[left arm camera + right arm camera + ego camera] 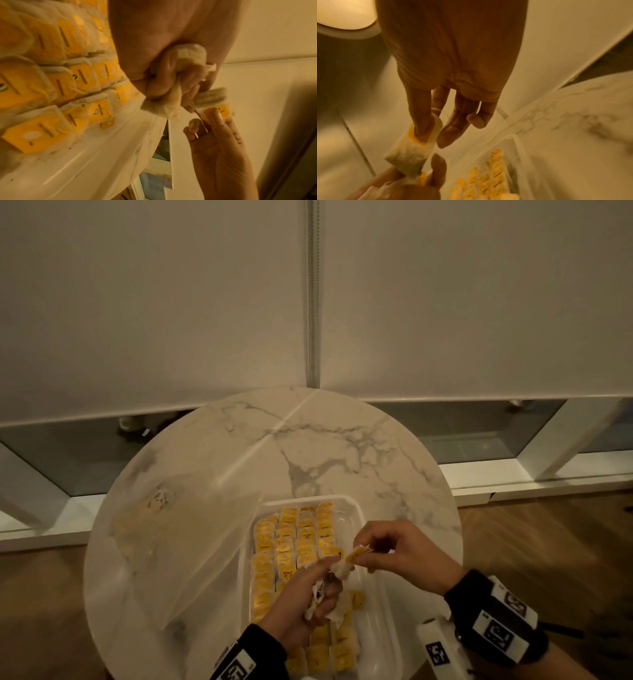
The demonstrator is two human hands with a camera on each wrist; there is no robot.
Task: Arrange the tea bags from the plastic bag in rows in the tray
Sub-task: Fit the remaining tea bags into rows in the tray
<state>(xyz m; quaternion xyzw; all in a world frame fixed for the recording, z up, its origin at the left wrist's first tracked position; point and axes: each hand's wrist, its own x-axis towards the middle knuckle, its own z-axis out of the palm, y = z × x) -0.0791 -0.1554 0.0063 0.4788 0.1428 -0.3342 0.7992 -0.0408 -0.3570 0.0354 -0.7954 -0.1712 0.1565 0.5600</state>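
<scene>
A round desk (pixel 342 446) with a white marble top, veined in grey, stands on a wooden floor (pixel 548 542) laid in a herringbone pattern. Behind it hang two pale roller blinds (pixel 154 302), drawn nearly to the sill, with a bead chain (pixel 311 285) running down between them and a strip of dark window glass below. A clear plastic bag (pixel 164 535) lies flat on the left of the desk, a few yellow shapes showing dimly through it. At the near side sits a clear rectangular tray (pixel 363 515), mostly filled with rows of tea bags (pixel 291 542) with yellow tags. Over the tray the left hand (pixel 301 607) is curled round a crumpled bunch of tea bags (pixel 188 54). The right hand (pixel 400 556) pinches a single tea bag (pixel 412 148) between thumb and finger at its yellow tag, while the far end of it touches the left hand's fingers (pixel 436 169). Both wrists wear black bands (pixel 479 601) bearing white printed markers.
</scene>
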